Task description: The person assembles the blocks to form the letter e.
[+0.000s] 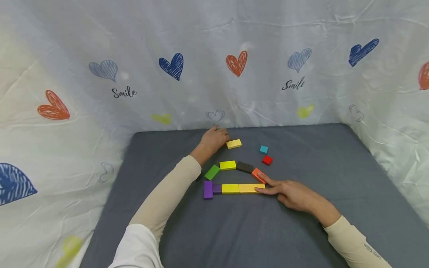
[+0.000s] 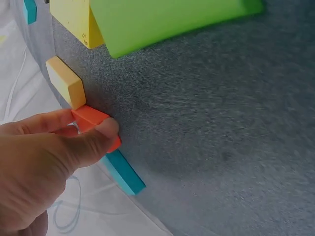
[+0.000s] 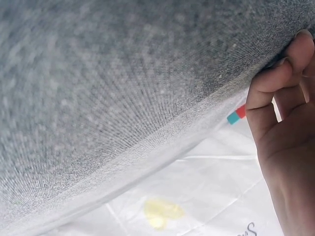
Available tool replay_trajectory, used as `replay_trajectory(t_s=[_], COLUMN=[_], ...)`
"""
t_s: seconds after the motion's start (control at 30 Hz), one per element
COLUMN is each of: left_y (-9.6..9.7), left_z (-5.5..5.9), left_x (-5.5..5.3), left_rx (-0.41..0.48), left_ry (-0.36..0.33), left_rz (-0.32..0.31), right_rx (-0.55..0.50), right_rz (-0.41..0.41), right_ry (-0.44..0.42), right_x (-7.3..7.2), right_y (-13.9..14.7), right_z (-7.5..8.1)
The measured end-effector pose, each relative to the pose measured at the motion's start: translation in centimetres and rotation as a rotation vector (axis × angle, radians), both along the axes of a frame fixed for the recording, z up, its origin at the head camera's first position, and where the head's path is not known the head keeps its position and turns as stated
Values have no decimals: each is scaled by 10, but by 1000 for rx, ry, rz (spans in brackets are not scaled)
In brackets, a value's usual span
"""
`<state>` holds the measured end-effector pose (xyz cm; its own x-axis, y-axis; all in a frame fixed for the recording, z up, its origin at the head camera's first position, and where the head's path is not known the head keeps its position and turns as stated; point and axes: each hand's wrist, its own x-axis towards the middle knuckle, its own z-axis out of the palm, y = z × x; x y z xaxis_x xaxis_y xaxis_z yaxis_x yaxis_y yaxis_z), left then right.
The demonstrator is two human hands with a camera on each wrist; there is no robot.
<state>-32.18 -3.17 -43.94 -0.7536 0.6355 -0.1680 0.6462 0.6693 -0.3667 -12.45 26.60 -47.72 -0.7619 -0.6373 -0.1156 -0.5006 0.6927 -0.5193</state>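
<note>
My left hand (image 1: 213, 139) is at the back of the mat. It pinches an orange block (image 2: 91, 117) between thumb and fingers, beside a pale yellow block (image 1: 234, 144) and a teal block (image 2: 123, 171). My right hand (image 1: 295, 194) lies at the right end of the arrangement, one extended fingertip on an orange-red block (image 1: 258, 175) and another on a light orange block (image 1: 249, 188). A black block (image 1: 245, 167), a yellow block (image 1: 228, 165) and a green block (image 1: 212, 172) continue the arch. Below runs a row with a yellow block (image 1: 230, 189) and purple blocks (image 1: 208, 190).
A blue block (image 1: 264, 149) and a red block (image 1: 267, 160) lie behind the arch at the right. The dark grey mat (image 1: 301, 230) meets a white curtain (image 1: 201, 29) printed with hearts at the back and sides.
</note>
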Motion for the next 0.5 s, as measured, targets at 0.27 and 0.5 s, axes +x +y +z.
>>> replay_trajectory(t_s=[0.27, 0.5], left_y=[-21, -43], left_z=[12, 31], left_x=[10, 24], left_rx=[5, 136], left_ry=[16, -4], left_rz=[-14, -26], right_rx=[-1, -19], right_rz=[0, 12], right_ry=[-5, -8], right_x=[1, 1], right_y=[-1, -1], right_z=[3, 3])
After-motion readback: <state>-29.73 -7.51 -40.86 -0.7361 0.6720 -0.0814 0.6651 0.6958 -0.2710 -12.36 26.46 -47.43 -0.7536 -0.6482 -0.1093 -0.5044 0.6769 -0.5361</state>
